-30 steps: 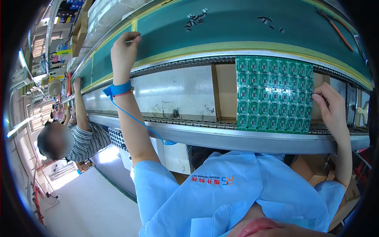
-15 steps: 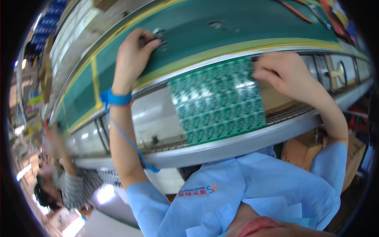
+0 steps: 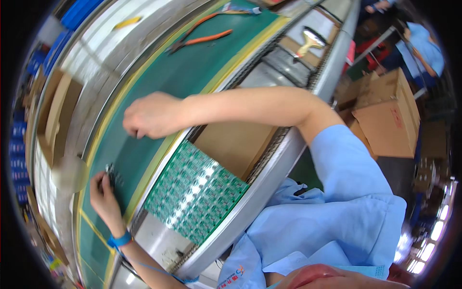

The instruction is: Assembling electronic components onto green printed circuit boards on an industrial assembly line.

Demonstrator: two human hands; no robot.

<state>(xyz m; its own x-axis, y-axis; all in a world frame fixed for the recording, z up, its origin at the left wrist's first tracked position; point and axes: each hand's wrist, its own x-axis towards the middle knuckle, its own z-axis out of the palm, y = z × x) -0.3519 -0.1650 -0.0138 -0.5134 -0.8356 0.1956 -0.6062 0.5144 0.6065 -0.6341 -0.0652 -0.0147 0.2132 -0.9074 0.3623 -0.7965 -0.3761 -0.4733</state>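
A green circuit board panel point(image 3: 195, 195) lies across the rails of a conveyor in front of me, covered with rows of small repeated parts. On the green mat beyond it, my left hand point(image 3: 106, 200) is at a small heap of dark, shiny components point(image 3: 114, 174). Its thumb and fingers are bent together, and anything between them is too small to make out. My right hand point(image 3: 155, 115) is over the mat farther along, past the panel, with fingers curled downward. Its fingertips are mostly hidden, so what they hold cannot be seen. A blue strap point(image 3: 120, 240) circles my left wrist.
Orange-handled pliers point(image 3: 202, 39) lie at the mat's far end. A brush point(image 3: 308, 44) rests on the conveyor farther along. Beside the panel, brown cardboard point(image 3: 236, 139) shows between the rails. Cardboard boxes point(image 3: 387, 113) stand at the right, with another person point(image 3: 421, 50) behind.
The view has turned toward the right. My right hand has gone from the panel's edge to above the green mat. My left hand remains by the heap of components.
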